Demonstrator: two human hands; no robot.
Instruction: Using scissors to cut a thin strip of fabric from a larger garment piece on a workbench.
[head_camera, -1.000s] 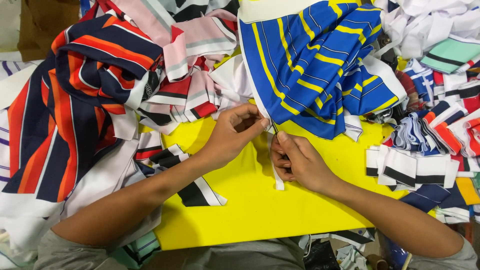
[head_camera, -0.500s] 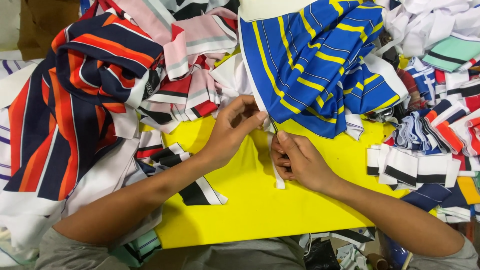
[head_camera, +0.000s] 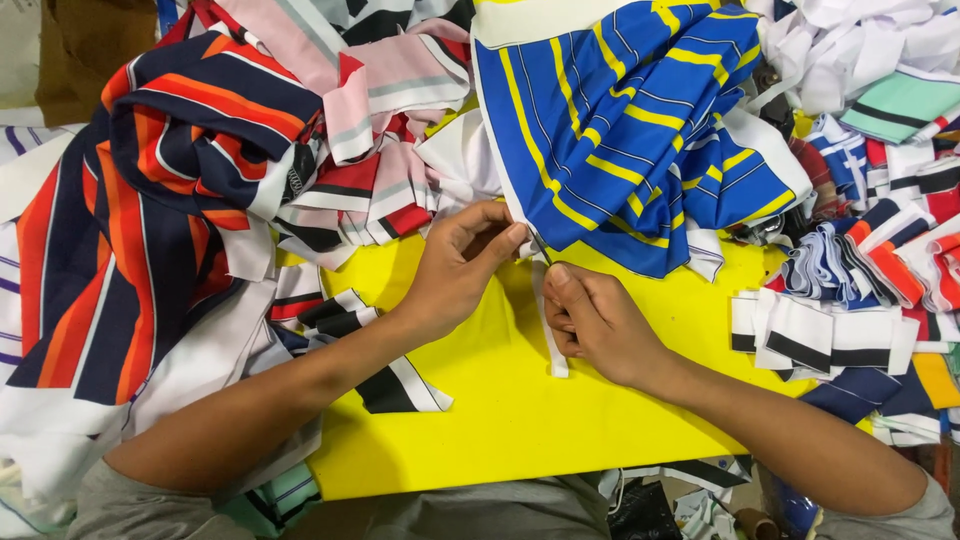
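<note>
Under your hands lies a plain bright yellow cloth sheet (head_camera: 500, 420). Above it you see a royal-blue knit fabric with yellow stripes (head_camera: 640, 120), to your left a navy fabric with orange and red stripes (head_camera: 150, 200), and white-and-black banded strips (head_camera: 820, 340) to your right.

The thin tool (head_camera: 541, 249) pinched between both hands is too small to identify, perhaps a needle. The blue striped fabric (head_camera: 630, 120) runs off the top edge.
</note>
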